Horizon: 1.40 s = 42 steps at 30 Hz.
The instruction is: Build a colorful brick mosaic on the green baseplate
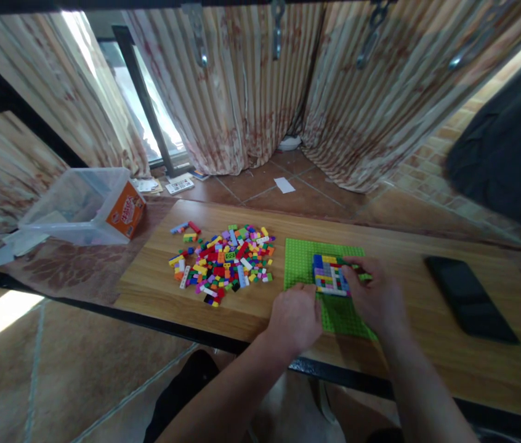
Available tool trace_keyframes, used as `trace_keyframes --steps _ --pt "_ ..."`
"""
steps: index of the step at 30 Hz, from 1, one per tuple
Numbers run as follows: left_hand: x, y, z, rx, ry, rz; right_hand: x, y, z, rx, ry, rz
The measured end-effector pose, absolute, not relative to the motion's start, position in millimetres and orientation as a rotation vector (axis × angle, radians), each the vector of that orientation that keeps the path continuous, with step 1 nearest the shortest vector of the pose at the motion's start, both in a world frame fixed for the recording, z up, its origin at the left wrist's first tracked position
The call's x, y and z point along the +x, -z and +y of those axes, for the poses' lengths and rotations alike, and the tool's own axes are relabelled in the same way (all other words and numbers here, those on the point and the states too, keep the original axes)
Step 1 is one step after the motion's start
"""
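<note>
A green baseplate (302, 261) lies on the wooden table (159, 280), with a small block of stacked coloured bricks (329, 274) built on its middle. My left hand (295, 317) rests curled at the plate's near left edge, its fingers closed and pressing on the plate. My right hand (374, 295) sits at the right side of the brick block, fingertips pinched against it near its top right corner. A loose pile of many small coloured bricks (223, 261) is spread on the table to the left of the plate.
A black phone (468, 298) lies on the table at the right. A clear plastic box with an orange label (87, 206) stands on the floor-level surface at far left. Curtains hang behind. A dark bag (510, 154) sits at the right.
</note>
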State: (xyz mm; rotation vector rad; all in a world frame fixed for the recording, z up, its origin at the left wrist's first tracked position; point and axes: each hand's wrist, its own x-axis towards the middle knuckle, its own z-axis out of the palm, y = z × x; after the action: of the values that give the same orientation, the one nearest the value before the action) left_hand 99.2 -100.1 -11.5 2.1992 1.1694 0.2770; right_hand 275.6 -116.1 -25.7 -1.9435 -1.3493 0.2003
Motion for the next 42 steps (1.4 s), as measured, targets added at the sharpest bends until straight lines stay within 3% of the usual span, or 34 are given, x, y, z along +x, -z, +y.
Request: trace_keyframes --steps 11,18,28,42 --pt "109.9 11.2 -99.2 1.784 -0.425 1.130 298.0 45.7 -100.3 -1.889 -0.202 -1.712" --pt "113.1 21.7 -99.7 1.596 -0.521 1.120 313.9 34.2 -115.9 -2.302 -0.157 -1.496" --pt "110.3 14.3 -93.4 1.578 -0.536 1.156 320.0 38.2 -123.1 -2.409 -0.143 -1.545" --pt "107.1 10.9 -88.6 1.676 -0.542 1.176 322.5 44.3 -125.0 -2.429 -0.380 -1.537"
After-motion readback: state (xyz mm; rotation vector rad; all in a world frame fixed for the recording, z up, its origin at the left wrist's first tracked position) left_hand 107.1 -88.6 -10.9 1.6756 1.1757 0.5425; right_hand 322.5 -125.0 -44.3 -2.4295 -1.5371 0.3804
